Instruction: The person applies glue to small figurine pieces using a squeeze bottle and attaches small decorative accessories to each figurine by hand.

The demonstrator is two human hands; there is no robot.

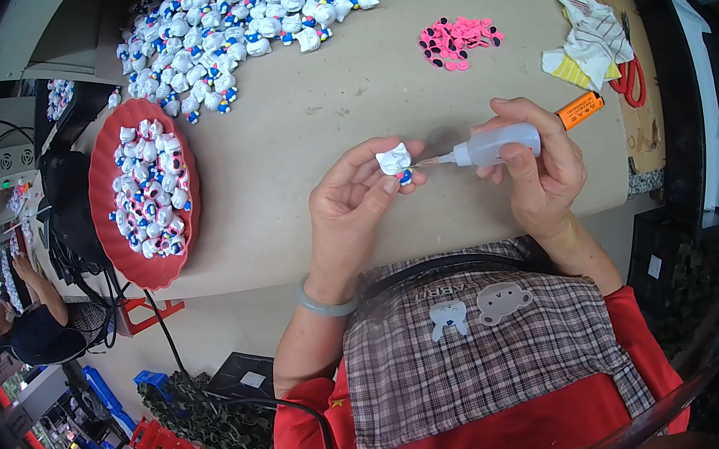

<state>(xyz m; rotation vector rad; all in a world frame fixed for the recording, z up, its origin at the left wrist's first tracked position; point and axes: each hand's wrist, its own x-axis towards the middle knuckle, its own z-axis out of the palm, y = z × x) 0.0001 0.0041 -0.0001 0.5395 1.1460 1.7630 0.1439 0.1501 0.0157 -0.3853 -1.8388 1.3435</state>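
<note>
In the head view, the left hand [351, 191] pinches a small white-and-blue figurine [391, 160] between thumb and fingers, just above the near middle of the beige table [274, 127]. The right hand [550, 165] is wrapped around a translucent squeeze bottle [505, 143], held nearly level with its thin nozzle pointing left at the figurine; whether the tip touches it or stops just short, I cannot tell. To the left, a red scalloped tray [157, 271] holds many similar figurines, and a large heap of figurines [233, 23] spreads over the far left part of the table. Farther away and to the right lies a small pile of pink and black pieces [461, 40]. Right of the right hand are an orange tube-like object [581, 110], a crumpled white cloth [592, 23] and red-handled scissors [629, 84]. Well apart, on the far left side, another person [46, 325] sits.
</note>
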